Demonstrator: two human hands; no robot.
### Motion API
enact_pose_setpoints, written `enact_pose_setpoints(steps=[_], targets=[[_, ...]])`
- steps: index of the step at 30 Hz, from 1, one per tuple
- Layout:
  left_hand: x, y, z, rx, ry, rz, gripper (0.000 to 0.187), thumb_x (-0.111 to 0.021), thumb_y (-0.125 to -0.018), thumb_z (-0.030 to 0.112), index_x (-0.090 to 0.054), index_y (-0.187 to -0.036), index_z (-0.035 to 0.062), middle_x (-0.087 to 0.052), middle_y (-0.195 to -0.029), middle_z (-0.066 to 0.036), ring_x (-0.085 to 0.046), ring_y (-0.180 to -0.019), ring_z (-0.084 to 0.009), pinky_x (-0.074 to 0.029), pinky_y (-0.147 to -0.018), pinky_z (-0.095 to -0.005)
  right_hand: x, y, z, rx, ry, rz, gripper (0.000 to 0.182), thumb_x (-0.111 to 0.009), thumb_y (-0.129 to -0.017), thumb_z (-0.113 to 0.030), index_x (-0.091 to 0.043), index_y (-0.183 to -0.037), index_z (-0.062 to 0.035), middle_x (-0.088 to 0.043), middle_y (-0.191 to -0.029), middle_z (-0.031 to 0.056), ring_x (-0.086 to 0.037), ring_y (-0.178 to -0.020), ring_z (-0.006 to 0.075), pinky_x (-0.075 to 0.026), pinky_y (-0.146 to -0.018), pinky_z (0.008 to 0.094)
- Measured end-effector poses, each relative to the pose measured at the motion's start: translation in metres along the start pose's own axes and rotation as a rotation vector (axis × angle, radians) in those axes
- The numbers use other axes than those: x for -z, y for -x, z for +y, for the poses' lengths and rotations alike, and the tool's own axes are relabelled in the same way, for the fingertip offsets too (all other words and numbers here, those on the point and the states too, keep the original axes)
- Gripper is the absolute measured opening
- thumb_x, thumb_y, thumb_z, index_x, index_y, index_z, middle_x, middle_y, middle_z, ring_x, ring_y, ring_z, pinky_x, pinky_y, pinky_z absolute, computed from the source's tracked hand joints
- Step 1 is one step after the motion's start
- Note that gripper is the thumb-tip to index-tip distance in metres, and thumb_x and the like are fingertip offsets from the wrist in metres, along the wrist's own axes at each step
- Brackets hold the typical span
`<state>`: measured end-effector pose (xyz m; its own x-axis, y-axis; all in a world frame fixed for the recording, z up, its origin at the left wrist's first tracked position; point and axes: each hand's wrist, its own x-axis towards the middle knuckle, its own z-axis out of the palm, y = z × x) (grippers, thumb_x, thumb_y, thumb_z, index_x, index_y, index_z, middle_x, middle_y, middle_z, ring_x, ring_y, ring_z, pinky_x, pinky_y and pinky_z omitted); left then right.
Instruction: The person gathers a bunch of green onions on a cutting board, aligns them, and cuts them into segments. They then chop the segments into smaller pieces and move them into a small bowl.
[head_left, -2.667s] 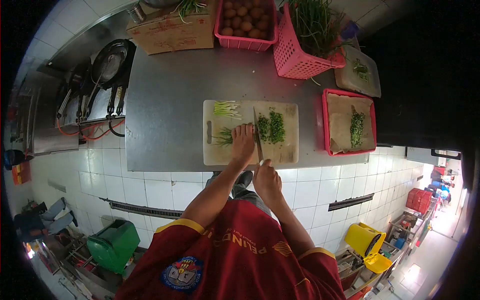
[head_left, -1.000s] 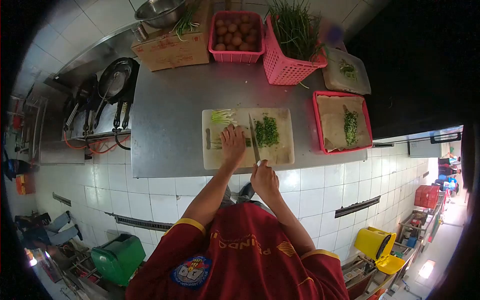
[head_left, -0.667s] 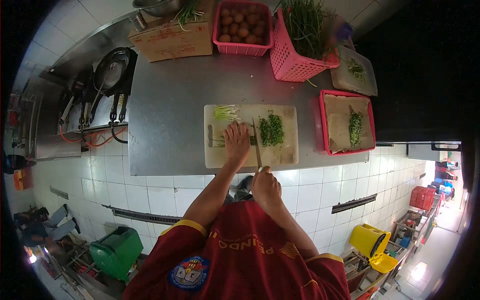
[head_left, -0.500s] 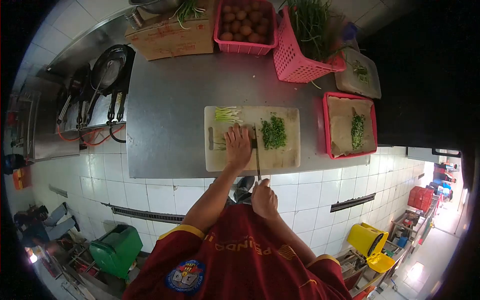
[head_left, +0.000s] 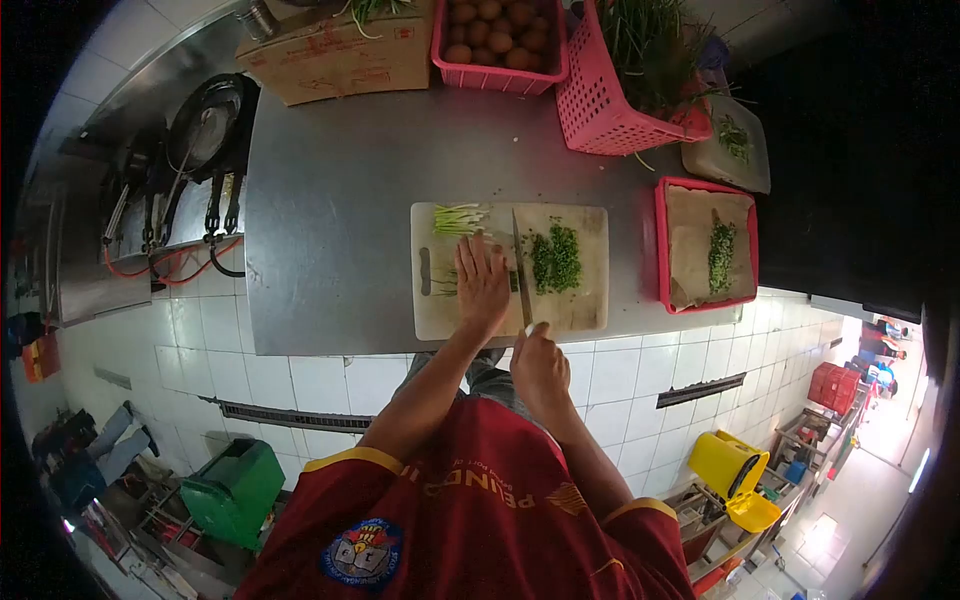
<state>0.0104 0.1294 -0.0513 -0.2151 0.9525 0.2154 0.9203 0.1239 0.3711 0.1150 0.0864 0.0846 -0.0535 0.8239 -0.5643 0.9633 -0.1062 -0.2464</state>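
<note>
On a pale cutting board (head_left: 432,320), my left hand (head_left: 482,285) lies across a bunch of spring onions (head_left: 445,282), pressing it down with the fingers stretched forward. Green ends show on both sides of the palm. My right hand (head_left: 541,367) is wrapped around the white handle of a long knife (head_left: 522,262), whose blade points away from me just right of my left hand. Chopped spring onion greens (head_left: 556,258) lie in a heap to the right of the blade. Pale cut spring onion stalks (head_left: 459,218) rest at the board's upper left.
The board sits on a steel table (head_left: 340,220). Behind it stand a cardboard box (head_left: 335,60), a pink egg basket (head_left: 495,78) and a pink basket of greens (head_left: 600,115). To the right are a lined red tray (head_left: 662,250) and a plastic tub (head_left: 755,150). Pans (head_left: 208,125) stand left.
The knife and my right hand have shifted slightly, and the blade now reaches farther up the board. My left hand stays over the spring onions. The whole view has moved a little.
</note>
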Motion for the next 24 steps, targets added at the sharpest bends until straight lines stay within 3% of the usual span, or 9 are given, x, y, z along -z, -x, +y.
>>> enact_pose_setpoints(steps=[4,8,10,13,18,21,24], targets=[[-0.003,-0.004,0.000,-0.005,0.056,0.037,0.041,-0.052,-0.095,0.014,-0.041,-0.130,-0.0036,-0.019,-0.155,-0.031,-0.013,-0.145,-0.0530,-0.016,-0.118,-0.0613,-0.012,0.029,0.007,-0.025,0.016,-0.096,0.031,-0.040,-0.102,-0.024,-0.040,-0.108,0.0066,-0.067,-0.080,0.0308,-0.068,-0.081,0.0480,-0.054,-0.074,0.0556],[0.003,-0.005,-0.004,-0.025,-0.004,-0.103,0.038,-0.048,-0.094,0.009,-0.041,-0.130,-0.0045,-0.017,-0.156,-0.032,-0.013,-0.146,-0.0528,-0.015,-0.119,-0.0604,-0.073,-0.006,0.039,-0.021,-0.015,-0.029,0.034,-0.042,-0.102,-0.028,-0.039,-0.112,0.0044,-0.066,-0.075,0.0309,-0.066,-0.077,0.0516,-0.054,-0.067,0.0565],[0.003,-0.005,-0.002,-0.016,-0.014,-0.115,0.037,-0.046,-0.094,0.006,-0.042,-0.129,-0.0049,-0.018,-0.156,-0.032,-0.014,-0.146,-0.0523,-0.015,-0.120,-0.0598,-0.072,-0.026,0.033,-0.002,-0.034,0.032,0.033,-0.044,-0.102,-0.027,-0.041,-0.111,0.0048,-0.065,-0.075,0.0315,-0.065,-0.076,0.0512,-0.054,-0.066,0.0563],[0.000,-0.005,-0.004,-0.033,0.078,0.033,0.035,-0.046,-0.095,0.007,-0.043,-0.128,-0.0053,-0.016,-0.157,-0.032,-0.013,-0.146,-0.0520,-0.015,-0.120,-0.0592,-0.045,-0.040,0.013,0.062,-0.008,0.094,0.034,-0.044,-0.102,-0.026,-0.043,-0.110,0.0064,-0.066,-0.078,0.0313,-0.067,-0.077,0.0493,-0.055,-0.068,0.0543],[0.001,-0.006,-0.003,-0.013,0.090,0.031,0.031,-0.046,-0.097,0.010,-0.043,-0.123,-0.0057,-0.014,-0.158,-0.032,-0.012,-0.147,-0.0522,-0.016,-0.120,-0.0595,-0.004,0.001,-0.003,0.042,0.059,0.058,0.036,-0.045,-0.101,-0.028,-0.045,-0.108,0.0071,-0.067,-0.076,0.0282,-0.069,-0.077,0.0462,-0.057,-0.067,0.0510],[0.001,-0.006,-0.003,-0.016,0.056,0.004,0.030,-0.045,-0.098,0.010,-0.041,-0.122,-0.0070,-0.014,-0.158,-0.031,-0.012,-0.146,-0.0525,-0.015,-0.120,-0.0595,-0.027,0.027,0.010,0.012,0.025,0.041,0.034,-0.045,-0.102,-0.026,-0.045,-0.106,0.0073,-0.064,-0.071,0.0312,-0.066,-0.071,0.0500,-0.054,-0.062,0.0561],[-0.003,-0.006,-0.005,-0.016,0.062,-0.025,0.029,-0.043,-0.099,0.009,-0.039,-0.122,-0.0083,-0.014,-0.158,-0.031,-0.012,-0.146,-0.0528,-0.016,-0.120,-0.0596,-0.076,0.003,0.036,-0.040,0.016,0.005,0.035,-0.044,-0.102,-0.028,-0.042,-0.108,0.0068,-0.065,-0.072,0.0311,-0.066,-0.072,0.0500,-0.053,-0.065,0.0564]])
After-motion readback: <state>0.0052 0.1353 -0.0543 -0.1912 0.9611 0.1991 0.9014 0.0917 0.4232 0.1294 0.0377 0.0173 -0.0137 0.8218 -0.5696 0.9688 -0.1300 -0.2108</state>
